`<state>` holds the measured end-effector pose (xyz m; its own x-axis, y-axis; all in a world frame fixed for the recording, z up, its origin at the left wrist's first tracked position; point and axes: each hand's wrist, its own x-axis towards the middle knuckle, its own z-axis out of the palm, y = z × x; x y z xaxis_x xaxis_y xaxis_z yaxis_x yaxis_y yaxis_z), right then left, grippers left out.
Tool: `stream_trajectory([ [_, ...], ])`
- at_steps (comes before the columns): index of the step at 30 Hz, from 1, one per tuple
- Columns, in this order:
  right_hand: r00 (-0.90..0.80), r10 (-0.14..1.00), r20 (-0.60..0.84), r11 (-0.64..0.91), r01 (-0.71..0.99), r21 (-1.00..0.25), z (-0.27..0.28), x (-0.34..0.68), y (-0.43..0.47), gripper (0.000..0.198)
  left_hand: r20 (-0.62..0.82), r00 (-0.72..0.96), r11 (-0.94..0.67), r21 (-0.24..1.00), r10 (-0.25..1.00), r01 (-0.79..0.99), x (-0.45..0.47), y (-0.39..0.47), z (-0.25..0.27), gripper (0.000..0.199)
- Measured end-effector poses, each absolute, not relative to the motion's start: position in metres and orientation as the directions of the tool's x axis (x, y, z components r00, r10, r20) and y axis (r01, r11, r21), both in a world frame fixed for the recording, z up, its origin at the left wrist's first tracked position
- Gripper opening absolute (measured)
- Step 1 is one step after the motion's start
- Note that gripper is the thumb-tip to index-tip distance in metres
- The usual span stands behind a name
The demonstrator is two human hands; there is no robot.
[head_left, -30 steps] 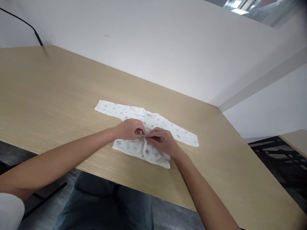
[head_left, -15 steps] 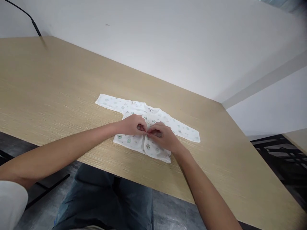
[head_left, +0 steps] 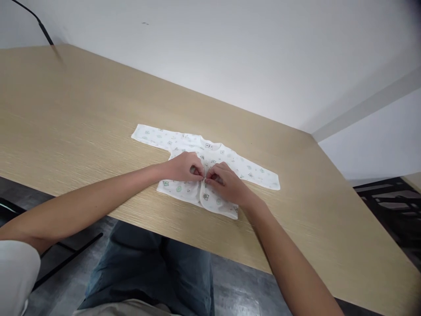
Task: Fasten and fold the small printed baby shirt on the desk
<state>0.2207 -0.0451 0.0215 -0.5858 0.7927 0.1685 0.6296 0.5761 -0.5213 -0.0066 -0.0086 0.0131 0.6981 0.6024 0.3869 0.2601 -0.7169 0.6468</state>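
Observation:
A small white baby shirt (head_left: 219,202) with green and grey animal prints lies face up on the table, both sleeves spread out to the sides. My left hand (head_left: 186,166) pinches the left panel's edge at the front opening, around mid-chest. Opposite it, my right hand (head_left: 226,182) pinches the right panel's edge, thumb and forefinger together. The fingertips of both hands nearly meet there, and the fastening between them is too small to make out. Below my hands the front edges hang apart slightly and curve toward the hem.
The wooden table (head_left: 98,101) runs up to a white wall (head_left: 210,48). A thin black cable or stand (head_left: 45,33) rises at the far left corner. Dark metal framework (head_left: 391,206) stands beyond the table's right end.
The view has shifted slightly. Both hands stay at the front opening, with the right fingers drawn a little closer together in their pinch. The shirt lies as before.

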Motion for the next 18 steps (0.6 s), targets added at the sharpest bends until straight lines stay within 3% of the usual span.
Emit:
stream_trajectory([
  [13,-0.591,0.771,0.237,0.62,0.613,-0.489,0.0153,0.2258,-0.0419,0.012,0.445,0.696,-0.793,0.527,0.564,0.306,-0.0038,-0.0118,0.0101,0.011],
  [18,-0.579,0.775,0.251,0.616,0.608,-0.501,0.0163,0.2252,-0.0431,0.012,0.421,0.693,-0.764,0.571,0.586,0.299,-0.0038,-0.0115,0.0107,0.009],
])
